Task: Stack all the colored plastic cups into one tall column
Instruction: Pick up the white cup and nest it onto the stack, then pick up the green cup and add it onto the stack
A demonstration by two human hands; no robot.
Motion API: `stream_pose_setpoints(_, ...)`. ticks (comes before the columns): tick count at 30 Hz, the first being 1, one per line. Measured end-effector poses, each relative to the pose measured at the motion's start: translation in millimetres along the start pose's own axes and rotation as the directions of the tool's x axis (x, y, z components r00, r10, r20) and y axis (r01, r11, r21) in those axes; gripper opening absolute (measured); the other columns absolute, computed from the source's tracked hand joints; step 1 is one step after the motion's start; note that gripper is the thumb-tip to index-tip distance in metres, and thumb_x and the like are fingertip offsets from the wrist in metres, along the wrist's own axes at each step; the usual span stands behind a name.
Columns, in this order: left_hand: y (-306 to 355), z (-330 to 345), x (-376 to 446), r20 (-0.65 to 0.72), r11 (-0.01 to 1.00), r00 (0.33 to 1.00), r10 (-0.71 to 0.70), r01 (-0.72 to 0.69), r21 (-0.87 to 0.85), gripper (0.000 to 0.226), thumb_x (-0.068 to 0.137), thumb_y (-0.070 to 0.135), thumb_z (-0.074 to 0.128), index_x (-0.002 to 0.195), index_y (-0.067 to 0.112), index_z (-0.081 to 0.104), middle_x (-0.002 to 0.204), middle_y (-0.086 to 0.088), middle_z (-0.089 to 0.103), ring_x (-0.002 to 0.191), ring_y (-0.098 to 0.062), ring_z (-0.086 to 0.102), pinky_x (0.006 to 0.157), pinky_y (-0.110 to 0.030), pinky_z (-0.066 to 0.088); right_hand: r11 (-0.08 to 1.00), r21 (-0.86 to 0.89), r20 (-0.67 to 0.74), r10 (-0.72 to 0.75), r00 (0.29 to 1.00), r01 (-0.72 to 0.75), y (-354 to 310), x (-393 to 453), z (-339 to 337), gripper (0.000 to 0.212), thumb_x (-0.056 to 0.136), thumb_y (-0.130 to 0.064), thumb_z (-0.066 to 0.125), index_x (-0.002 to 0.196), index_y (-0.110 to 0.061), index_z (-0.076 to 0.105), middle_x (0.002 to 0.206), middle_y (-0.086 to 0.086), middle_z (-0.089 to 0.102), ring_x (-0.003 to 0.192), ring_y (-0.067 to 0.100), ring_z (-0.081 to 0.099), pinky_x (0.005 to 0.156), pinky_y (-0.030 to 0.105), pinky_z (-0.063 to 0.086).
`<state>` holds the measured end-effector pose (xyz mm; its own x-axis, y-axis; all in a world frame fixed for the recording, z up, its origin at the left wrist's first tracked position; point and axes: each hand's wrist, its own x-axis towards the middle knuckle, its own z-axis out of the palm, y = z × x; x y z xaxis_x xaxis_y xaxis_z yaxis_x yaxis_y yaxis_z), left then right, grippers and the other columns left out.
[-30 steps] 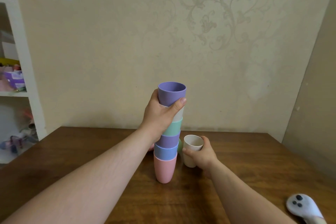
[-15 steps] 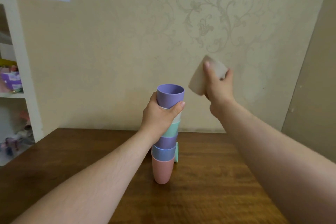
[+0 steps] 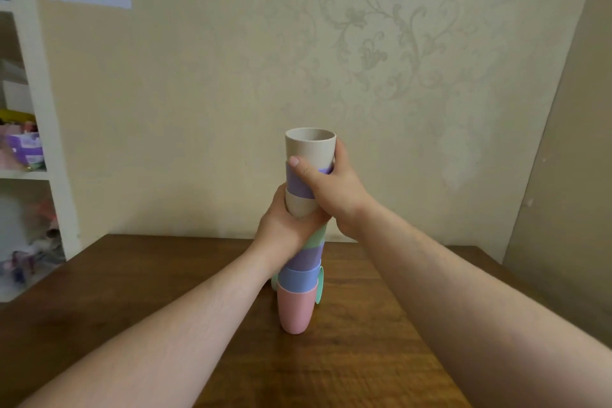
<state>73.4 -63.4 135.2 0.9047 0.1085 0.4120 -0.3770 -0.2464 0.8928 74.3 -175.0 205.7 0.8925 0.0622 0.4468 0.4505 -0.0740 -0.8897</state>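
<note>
Seven cups are in our column so far, counting down from the top: beige cup, purple, another beige, green, purple, blue, and the pink cup at the bottom sitting on the wooden table. The column stands upright near the middle of the table, out in front of the patterned wall.

Our right hand is wrapped around the top of the column, thumb pressed on the seam where the beige cup meets the purple one, so it looks nested but maybe not fully pushed down. Our left hand is clamped around the column just below that, steadying it.

Right behind the column's base a green cup is lying on its side, mostly hidden. Pretty sure that's still left to add, so we're nearly done but not quite. Can't tell if anything else is hiding back there.
</note>
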Motion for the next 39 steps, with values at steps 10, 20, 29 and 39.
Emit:
stream_pose_setpoints(10,-100,-63,-39,0.497,0.539,0.830,-0.252,-0.306,0.785,0.118,0.066,0.068,0.088,0.166,0.044,0.030,0.169,0.012,0.040,0.152,-0.022,0.035,0.125,-0.043,0.037,0.990,-0.127,-0.134,0.037,0.990,-0.054,44,-8,-7,0.062,0.061,-0.044,0.086,0.113,-0.035,0.053,0.100,-0.003,0.076,0.093,0.024,0.077,0.082,0.053,0.066)
stream_pose_setpoints(20,-111,-2,-17,0.478,0.594,0.856,-0.197,-0.283,0.753,0.091,0.087,0.028,0.072,0.167,0.040,0.031,0.175,0.006,0.031,0.158,-0.026,0.033,0.130,-0.048,0.033,0.986,-0.161,-0.167,0.008,0.986,-0.036,55,1,-35,0.062,0.063,-0.042,0.086,0.115,-0.021,0.058,0.095,0.001,0.076,0.082,0.022,0.074,0.076,0.047,0.066)
stream_pose_setpoints(29,-108,-17,-25,0.334,0.512,0.889,-0.312,-0.139,0.848,0.096,0.080,0.042,0.076,0.159,0.048,0.022,0.146,-0.010,0.035,0.138,-0.039,0.048,0.103,-0.047,0.057,1.000,-0.017,-0.177,0.002,0.984,-0.005,65,-16,-20,0.049,0.074,-0.045,0.084,0.116,-0.035,0.059,0.103,-0.007,0.077,0.096,0.019,0.076,0.089,0.050,0.064)
stream_pose_setpoints(39,-105,-56,-35,0.334,0.506,0.829,-0.449,-0.071,0.859,0.110,0.076,0.075,0.074,0.165,0.053,0.013,0.146,-0.003,0.057,0.125,-0.027,0.064,0.100,-0.042,0.056,1.000,-0.004,-0.208,0.000,0.978,-0.001,69,-17,-15,0.041,0.083,-0.042,0.084,0.112,-0.041,0.056,0.103,-0.010,0.075,0.094,0.013,0.075,0.083,0.038,0.063)
